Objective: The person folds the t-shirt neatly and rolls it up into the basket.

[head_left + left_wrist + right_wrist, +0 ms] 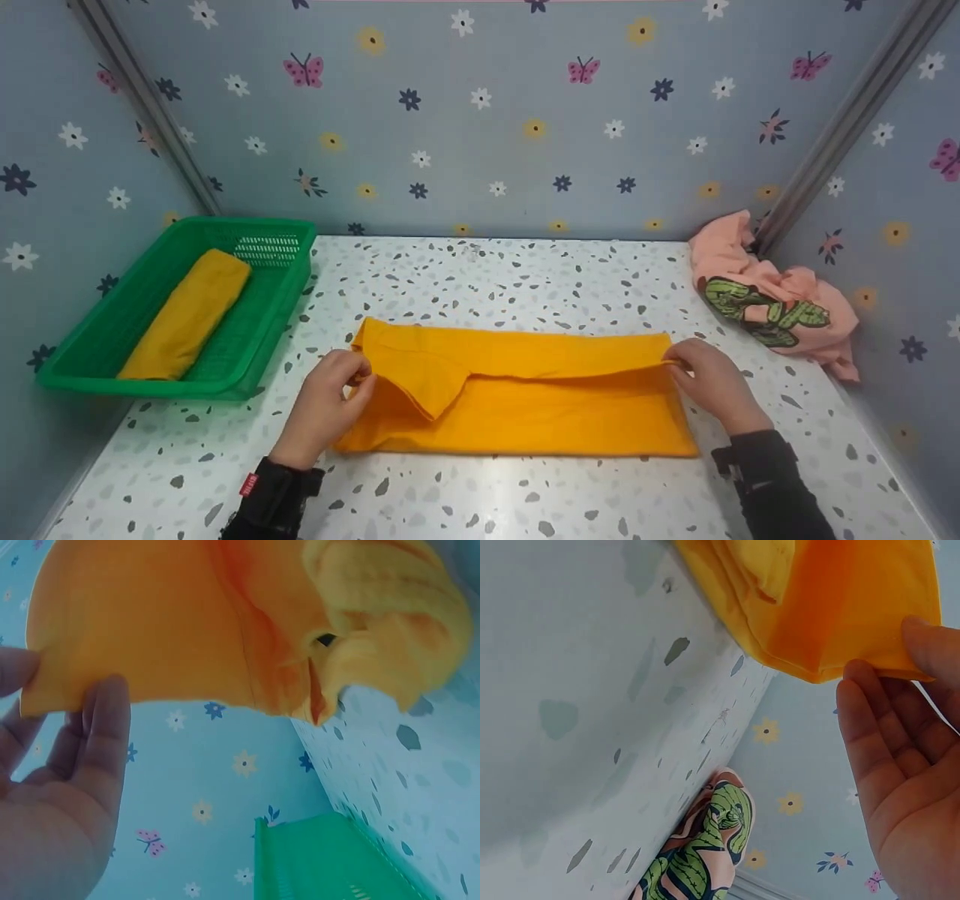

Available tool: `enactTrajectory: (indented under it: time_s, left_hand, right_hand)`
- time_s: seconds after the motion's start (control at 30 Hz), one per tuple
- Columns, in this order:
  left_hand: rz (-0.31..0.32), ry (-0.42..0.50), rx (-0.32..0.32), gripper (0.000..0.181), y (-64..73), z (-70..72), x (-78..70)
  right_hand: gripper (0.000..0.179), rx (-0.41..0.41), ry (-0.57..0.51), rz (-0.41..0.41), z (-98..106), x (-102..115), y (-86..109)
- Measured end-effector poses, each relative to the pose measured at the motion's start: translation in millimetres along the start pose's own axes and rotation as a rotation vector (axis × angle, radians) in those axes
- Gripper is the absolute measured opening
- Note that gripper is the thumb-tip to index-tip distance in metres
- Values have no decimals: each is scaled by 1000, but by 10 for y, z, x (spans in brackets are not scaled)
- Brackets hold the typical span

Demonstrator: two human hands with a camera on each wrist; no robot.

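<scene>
A folded yellow shirt [525,420] lies crosswise on the table as a wide strip, its upper layer lifted off the lower one along the near edge. A sleeve-like flap [431,382] hangs down near its left end. My left hand [330,401] pinches the left end of the raised edge between thumb and fingers. At the right end, my right hand [712,382] pinches the corner of the same layer. In the left wrist view the shirt's fabric [150,630] stretches up from the fingertips. The right wrist view shows the pinched corner [877,652] close up.
On the left stands a green plastic basket [281,300] with a rolled mustard-yellow cloth [187,315] inside. A crumpled pink garment [780,300] with a green print lies in the right back corner. Flowered panels [517,150] enclose the speckled table [480,277].
</scene>
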State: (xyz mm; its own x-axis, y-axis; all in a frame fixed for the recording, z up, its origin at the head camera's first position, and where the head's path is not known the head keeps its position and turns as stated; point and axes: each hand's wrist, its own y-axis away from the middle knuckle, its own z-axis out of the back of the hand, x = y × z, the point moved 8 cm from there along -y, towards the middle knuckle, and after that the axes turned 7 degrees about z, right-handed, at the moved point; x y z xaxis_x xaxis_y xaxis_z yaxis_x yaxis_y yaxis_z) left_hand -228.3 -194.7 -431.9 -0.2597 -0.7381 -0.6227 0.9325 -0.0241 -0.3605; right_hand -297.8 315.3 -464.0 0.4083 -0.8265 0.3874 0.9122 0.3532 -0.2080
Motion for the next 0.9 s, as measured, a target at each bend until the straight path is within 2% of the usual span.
enactTrajectory:
  time_s: [0.27,0.57,0.9]
  left_hand:
    - [5,-6,137,19,80,-54,145]
    - [93,-85,301,14,163,-180,286]
    - [114,-137,386,12,221,-277,357]
  right_hand:
    - [10,24,-8,-22,-43,-35,2]
    - [10,35,-6,-48,-68,-66,22]
    - [10,77,-17,-66,-128,-103,47]
